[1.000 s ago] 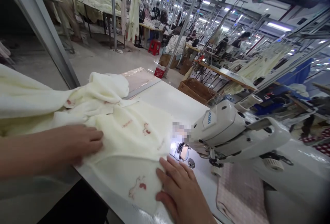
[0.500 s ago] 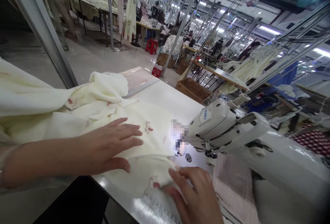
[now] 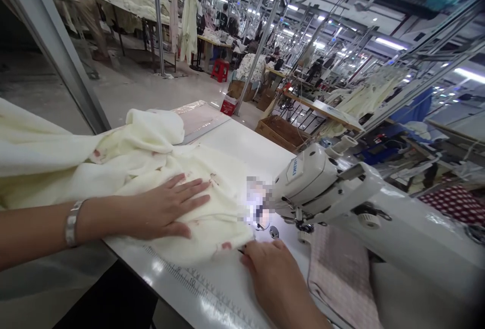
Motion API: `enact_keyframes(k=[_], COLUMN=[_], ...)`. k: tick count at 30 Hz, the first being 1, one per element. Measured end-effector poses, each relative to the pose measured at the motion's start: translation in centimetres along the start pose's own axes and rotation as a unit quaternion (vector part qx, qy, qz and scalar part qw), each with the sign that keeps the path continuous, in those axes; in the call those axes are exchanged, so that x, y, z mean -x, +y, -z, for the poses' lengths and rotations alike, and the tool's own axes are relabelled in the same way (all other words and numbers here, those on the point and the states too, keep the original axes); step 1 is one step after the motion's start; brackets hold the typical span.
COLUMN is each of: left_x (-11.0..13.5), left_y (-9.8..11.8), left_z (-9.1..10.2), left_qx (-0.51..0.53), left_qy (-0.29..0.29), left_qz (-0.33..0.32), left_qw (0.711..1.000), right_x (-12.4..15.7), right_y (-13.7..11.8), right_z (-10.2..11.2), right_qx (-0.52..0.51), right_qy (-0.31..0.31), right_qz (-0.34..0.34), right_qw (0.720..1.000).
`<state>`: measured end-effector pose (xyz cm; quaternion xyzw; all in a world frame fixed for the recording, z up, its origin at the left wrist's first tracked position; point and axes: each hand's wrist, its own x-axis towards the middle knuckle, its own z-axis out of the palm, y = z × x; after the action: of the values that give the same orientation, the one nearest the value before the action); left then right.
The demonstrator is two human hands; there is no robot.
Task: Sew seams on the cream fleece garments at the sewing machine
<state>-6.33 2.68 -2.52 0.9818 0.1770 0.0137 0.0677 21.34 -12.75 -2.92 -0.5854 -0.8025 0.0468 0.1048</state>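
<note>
My left hand [image 3: 162, 210] lies flat on cream cloth [image 3: 212, 207] with a small red-brown print, its fingers spread. By the cloth's near right corner, my right hand [image 3: 269, 263] is closed, thumb and fingers pinching the edge. A small dark tip shows at those fingertips; I cannot make out what it belongs to. Just beyond the right hand stands the white sewing machine [image 3: 322, 182], its needle area lit and blurred out. The cloth reaches up to that needle area. More cream cloth is bunched to the left of my left hand.
A ruler scale [image 3: 197, 283] runs along the near edge of the white table [image 3: 242, 139]. Folded pinkish checked cloth [image 3: 337, 268] lies below the machine arm. A metal post [image 3: 56, 46] rises at the left. Beyond are a cardboard box [image 3: 282, 132] and a red stool [image 3: 220, 70].
My right hand has moved away from me to the cloth's edge and closed on it. The cloth's near part has shifted away from the table edge, uncovering more ruler. My left hand now presses flatter.
</note>
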Motion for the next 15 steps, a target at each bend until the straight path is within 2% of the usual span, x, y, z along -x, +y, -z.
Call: enact_keyframes(k=[4,7,11,15], left_x=[-0.9,-3.7,-7.4,-8.4], left_y=[2.1,4.2,5.2,4.1], left_z=[2.0,2.7,0.8,-1.1], left_qx=[-0.011,-0.004,-0.021,0.011], left_qy=[0.027,0.047,0.064,0.089], left_qz=[-0.005,0.009,-0.008,0.003], left_qw=[1.000,0.999,0.998,0.996], right_x=[1.4,1.1,-1.0,-3.0], right_y=[0.2,-0.4,-0.2,0.7], right_z=[2.1,1.5,-0.8,-1.7], right_qx=[-0.081,-0.062,-0.030,-0.028], right_qy=[-0.071,-0.036,0.037,0.071], right_qz=[0.052,0.096,0.064,0.066], right_qw=[0.993,0.993,0.997,0.995])
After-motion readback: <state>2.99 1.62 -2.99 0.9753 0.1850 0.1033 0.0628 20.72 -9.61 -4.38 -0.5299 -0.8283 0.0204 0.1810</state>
